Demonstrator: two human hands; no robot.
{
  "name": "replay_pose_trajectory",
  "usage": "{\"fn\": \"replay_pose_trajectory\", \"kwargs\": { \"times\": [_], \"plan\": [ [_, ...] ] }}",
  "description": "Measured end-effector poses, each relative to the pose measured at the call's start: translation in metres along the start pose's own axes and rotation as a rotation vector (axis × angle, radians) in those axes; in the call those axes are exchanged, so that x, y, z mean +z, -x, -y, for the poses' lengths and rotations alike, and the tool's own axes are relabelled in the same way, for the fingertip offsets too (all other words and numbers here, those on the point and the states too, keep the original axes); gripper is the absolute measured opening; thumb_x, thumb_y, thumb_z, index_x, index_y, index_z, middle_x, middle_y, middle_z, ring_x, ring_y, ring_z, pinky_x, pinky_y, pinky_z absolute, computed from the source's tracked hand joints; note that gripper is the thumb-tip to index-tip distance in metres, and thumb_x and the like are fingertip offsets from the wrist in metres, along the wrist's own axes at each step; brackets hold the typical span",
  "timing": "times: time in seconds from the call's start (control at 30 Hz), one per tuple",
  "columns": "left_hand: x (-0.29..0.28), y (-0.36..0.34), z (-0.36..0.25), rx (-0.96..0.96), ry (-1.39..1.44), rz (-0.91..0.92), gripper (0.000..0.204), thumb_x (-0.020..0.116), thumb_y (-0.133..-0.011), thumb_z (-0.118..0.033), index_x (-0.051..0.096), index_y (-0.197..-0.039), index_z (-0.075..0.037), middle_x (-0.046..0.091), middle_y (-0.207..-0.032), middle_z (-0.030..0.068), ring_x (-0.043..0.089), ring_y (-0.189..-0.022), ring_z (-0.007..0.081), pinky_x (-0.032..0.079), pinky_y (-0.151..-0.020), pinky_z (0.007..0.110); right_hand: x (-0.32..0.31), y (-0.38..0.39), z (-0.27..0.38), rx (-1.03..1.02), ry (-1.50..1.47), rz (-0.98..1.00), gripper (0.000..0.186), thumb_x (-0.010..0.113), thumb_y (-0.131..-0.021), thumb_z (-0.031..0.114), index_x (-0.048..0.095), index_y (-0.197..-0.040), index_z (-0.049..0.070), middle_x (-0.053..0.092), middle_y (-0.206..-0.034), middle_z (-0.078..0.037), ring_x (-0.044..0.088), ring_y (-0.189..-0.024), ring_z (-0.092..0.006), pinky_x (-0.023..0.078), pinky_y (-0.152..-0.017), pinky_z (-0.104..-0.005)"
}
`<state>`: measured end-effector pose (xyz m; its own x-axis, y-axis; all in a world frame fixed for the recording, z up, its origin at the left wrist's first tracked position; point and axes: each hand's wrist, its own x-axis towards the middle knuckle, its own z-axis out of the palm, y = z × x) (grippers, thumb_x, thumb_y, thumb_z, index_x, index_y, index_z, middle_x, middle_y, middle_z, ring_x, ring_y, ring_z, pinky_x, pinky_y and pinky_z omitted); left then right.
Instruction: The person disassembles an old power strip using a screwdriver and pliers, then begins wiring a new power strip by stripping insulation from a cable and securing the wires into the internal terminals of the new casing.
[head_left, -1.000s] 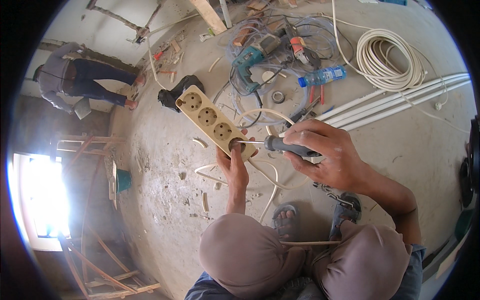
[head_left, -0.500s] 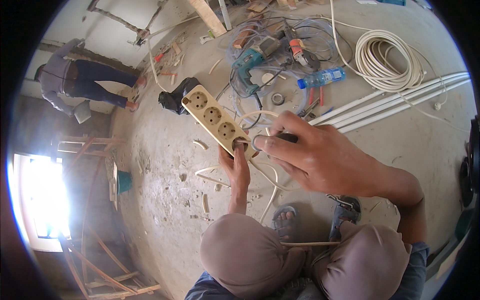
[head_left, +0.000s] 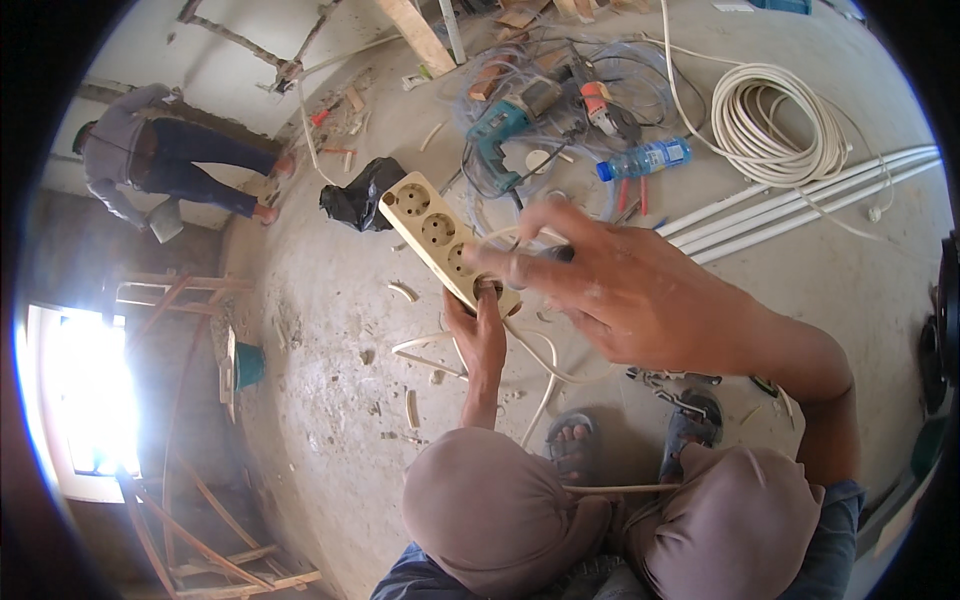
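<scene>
Above my knees, my left hand (head_left: 478, 335) grips the near end of the cream power strip (head_left: 446, 238). My right hand (head_left: 615, 290) curls around a dark tool handle beside it.

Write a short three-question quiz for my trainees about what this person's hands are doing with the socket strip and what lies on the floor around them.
1. True or false: the left hand holds the socket strip up from below.
2. Which thing lies on the floor nearest the blue power drill? A) plastic bottle B) blue bucket C) black bag
3. Fill in: the coil of white cable lies beside several long white ____.

Key
1. True; the right hand is over the strip's near end, and whether it holds a tool cannot be told.
2. A
3. pipes
</scene>
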<state>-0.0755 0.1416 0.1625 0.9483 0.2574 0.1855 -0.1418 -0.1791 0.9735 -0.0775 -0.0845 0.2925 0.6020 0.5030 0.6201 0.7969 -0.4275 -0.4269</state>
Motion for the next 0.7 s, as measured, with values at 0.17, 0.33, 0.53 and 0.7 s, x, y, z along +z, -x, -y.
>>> {"fn": "replay_pose_trajectory", "kwargs": {
  "times": [0.17,0.33,0.53,0.7],
  "plan": [
    [0.001,0.0,-0.001,-0.093,0.004,-0.001,0.032,0.055,-0.095,-0.01,0.053,-0.124,0.004,0.062,-0.11,0.0101,0.058,-0.097,0.0142,0.05,-0.08,0.027,-0.001,0.006,-0.003,0.102,0.064,0.156,0.033,0.065,-0.09,0.021,0.062,-0.12,0.007,0.055,-0.089,-0.015,0.064,-0.055,-0.024,0.054,-0.05,-0.0343],
    [-0.004,-0.002,0.013,0.019,-0.035,0.034,0.032,0.054,-0.094,-0.009,0.053,-0.123,0.004,0.061,-0.111,0.0099,0.058,-0.095,0.014,0.049,-0.079,0.027,-0.001,0.004,-0.003,-0.036,0.029,0.141,0.034,0.066,-0.09,0.019,0.062,-0.121,0.007,0.054,-0.097,-0.015,0.064,-0.056,-0.0242,0.054,-0.052,-0.0352],
    [0.004,0.003,-0.007,-0.045,0.038,0.006,0.033,0.056,-0.096,-0.011,0.05,-0.125,0.003,0.061,-0.113,0.0119,0.061,-0.098,0.0157,0.052,-0.077,0.027,-0.008,0.006,-0.003,0.045,0.04,0.094,0.031,0.066,-0.088,0.012,0.065,-0.119,0.008,0.052,-0.11,-0.016,0.066,-0.06,-0.0241,0.056,-0.055,-0.0361],
    [0.002,0.001,-0.005,-0.16,0.089,0.036,0.034,0.057,-0.095,-0.011,0.05,-0.126,0.002,0.061,-0.111,0.0115,0.062,-0.096,0.0156,0.053,-0.079,0.028,-0.006,0.006,-0.008,0.126,0.166,0.261,0.031,0.066,-0.087,0.014,0.066,-0.118,0.009,0.055,-0.108,-0.015,0.066,-0.06,-0.0251,0.056,-0.054,-0.0366]
  ]
}}
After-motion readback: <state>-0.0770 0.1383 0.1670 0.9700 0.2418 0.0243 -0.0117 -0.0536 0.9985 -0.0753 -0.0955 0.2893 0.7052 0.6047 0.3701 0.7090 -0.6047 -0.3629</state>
